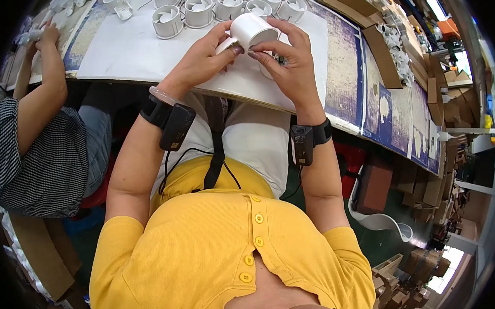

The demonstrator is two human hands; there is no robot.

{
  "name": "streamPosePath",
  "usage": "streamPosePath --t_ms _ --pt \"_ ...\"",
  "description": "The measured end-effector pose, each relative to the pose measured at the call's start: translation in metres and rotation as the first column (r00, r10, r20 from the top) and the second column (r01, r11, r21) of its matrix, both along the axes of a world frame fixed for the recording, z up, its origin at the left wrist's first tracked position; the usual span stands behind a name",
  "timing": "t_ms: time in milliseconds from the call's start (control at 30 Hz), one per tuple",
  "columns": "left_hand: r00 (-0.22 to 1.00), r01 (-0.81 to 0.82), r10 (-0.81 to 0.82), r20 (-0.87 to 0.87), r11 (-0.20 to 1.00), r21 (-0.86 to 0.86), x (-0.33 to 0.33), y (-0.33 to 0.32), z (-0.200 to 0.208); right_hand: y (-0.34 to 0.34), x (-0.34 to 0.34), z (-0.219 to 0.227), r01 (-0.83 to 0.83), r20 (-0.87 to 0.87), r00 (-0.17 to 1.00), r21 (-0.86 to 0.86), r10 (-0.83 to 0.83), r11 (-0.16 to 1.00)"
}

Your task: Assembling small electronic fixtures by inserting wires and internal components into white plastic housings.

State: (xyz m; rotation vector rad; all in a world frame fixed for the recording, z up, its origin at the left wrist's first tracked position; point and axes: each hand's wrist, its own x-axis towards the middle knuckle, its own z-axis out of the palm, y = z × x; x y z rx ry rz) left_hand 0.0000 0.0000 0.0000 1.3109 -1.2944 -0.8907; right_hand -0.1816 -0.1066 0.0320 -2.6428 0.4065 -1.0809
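Yellow short-slv top (191,258) w/ round yellow btns (258,218), white trousers (261,140). Ea. wrist: blk strap (153,111), boxy blk module (179,126), thin blk cable (301,177). L wrist also: pale bangle (161,94).

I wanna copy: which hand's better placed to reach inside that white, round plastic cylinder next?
Likely the right hand, at the open end of the cylinder; the left hand holds its left side.

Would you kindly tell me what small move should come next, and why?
Perhaps the right hand should make one gentle adjustment at the open end of the glossy white plastic cylinder while the left hand steadies it: the right thumb and forefinger sit at that rim, and the left hand supports the cylinder's side. Anything pinched there is too small to tell.
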Motion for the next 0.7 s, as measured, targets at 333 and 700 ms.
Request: streamPosePath --t_ms 333,700 --pt "0.996 -0.027 0.022 -0.085 0.998 -0.052 0.001 0.010 -0.001 0.016 0.015 -0.003 0.086 0.057 0.994 0.059 -0.089 0.995" --pt "0.982 0.039 -0.041 -0.187 0.999 -0.010 0.013 0.002 0.006 0.008 0.025 0.003 0.006 0.102 0.994 0.198 -0.027 0.980"
